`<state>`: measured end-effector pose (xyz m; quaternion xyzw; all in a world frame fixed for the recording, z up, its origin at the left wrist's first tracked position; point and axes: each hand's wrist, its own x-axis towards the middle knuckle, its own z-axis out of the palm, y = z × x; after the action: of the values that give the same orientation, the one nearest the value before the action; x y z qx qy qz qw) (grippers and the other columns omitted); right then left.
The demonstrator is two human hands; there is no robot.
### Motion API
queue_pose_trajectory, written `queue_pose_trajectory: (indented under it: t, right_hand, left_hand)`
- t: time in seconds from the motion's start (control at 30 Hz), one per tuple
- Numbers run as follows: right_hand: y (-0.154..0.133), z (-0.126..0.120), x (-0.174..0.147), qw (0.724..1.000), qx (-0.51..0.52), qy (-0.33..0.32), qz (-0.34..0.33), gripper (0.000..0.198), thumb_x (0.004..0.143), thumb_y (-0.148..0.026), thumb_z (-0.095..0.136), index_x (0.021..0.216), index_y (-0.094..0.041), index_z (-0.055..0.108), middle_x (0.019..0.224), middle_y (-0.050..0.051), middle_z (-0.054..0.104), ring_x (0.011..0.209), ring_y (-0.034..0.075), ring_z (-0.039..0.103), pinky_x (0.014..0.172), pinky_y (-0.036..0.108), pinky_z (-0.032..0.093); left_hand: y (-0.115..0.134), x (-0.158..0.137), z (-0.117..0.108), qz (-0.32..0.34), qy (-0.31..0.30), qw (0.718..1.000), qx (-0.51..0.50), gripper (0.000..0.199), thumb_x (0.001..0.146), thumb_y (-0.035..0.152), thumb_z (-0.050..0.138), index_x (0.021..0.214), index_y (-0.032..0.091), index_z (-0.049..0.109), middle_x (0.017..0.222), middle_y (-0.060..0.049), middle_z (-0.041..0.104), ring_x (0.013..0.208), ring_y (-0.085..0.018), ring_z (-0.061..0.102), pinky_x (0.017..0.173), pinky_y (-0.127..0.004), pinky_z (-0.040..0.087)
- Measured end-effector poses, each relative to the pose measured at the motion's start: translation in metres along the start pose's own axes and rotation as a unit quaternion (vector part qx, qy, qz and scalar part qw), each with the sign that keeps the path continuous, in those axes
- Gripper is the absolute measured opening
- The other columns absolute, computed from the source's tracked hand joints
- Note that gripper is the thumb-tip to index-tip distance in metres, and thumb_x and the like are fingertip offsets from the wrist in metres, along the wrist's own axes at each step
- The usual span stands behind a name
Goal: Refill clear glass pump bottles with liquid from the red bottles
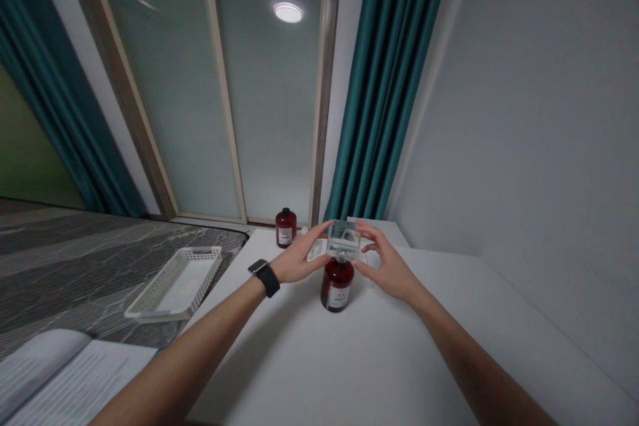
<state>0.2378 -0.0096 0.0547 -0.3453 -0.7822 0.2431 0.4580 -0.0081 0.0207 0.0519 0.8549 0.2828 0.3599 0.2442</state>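
Between my left hand [302, 256] and my right hand [387, 266] is a clear, see-through container [344, 234], gripped from both sides by thumbs and fingers. It appears just above and behind the neck of a dark red bottle [337, 286]; whether the two touch, I cannot tell. That bottle stands upright on the white table [344, 366] and bears a white label. More clear or pale items lie partly hidden behind my hands. A second dark red bottle [285, 227], capped in black, stands farther back on the left. My left wrist wears a black watch.
To the left, a white perforated basket [132, 313] and an open book [100, 376] lie on a dark patterned surface [44, 246]. Teal curtains [384, 80] and frosted glass panels [269, 113] stand behind the table. A pale wall [539, 113] rises at the right.
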Motion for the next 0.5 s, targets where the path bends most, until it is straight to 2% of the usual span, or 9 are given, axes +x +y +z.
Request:
queue_pose_trajectory:
  t: [0.5]
  right_hand:
    - [-0.0052,0.0023,-0.0032,0.999,-0.025,0.014,-0.027,0.051,0.081,-0.024,0.068,0.128,-0.033,0.049,0.155,0.008,0.037,0.139,0.030,0.039,0.093,0.047,0.049]
  left_hand:
    - [0.0001,-0.0042,0.0030,0.027,0.010,0.999,0.019,0.070,0.094,0.034,0.056,0.153,0.026,0.020,0.157,-0.013,0.033,0.135,-0.032,0.045,0.113,-0.054,0.035]
